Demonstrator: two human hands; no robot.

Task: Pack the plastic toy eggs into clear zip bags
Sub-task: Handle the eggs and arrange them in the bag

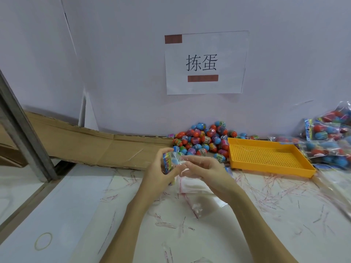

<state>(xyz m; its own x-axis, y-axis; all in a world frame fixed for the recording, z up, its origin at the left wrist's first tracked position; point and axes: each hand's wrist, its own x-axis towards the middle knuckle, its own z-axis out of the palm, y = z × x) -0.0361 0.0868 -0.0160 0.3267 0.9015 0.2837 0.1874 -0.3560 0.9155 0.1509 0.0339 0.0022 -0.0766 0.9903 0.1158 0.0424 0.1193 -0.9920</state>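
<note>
Midway, both hands — left hand (161, 170) gripping, right hand (201, 168) pinching — work a clear zip bag (173, 160) above the tabletop (76, 205) (packed bags (330, 141) right, loose eggs (201, 139) remaining).

Readable items before you:

1. Paper sign (206, 62) on the white wall (114, 54): two large black characters, "拣蛋". You see a brown bar above them at the sheet's top left corner and another below them.

2. Toy eggs (201, 138) heaped at the wall: printed label bands, too small for you to read.

3. Packed bags (330, 137) at your right: colourful header cards, illegible.
</note>
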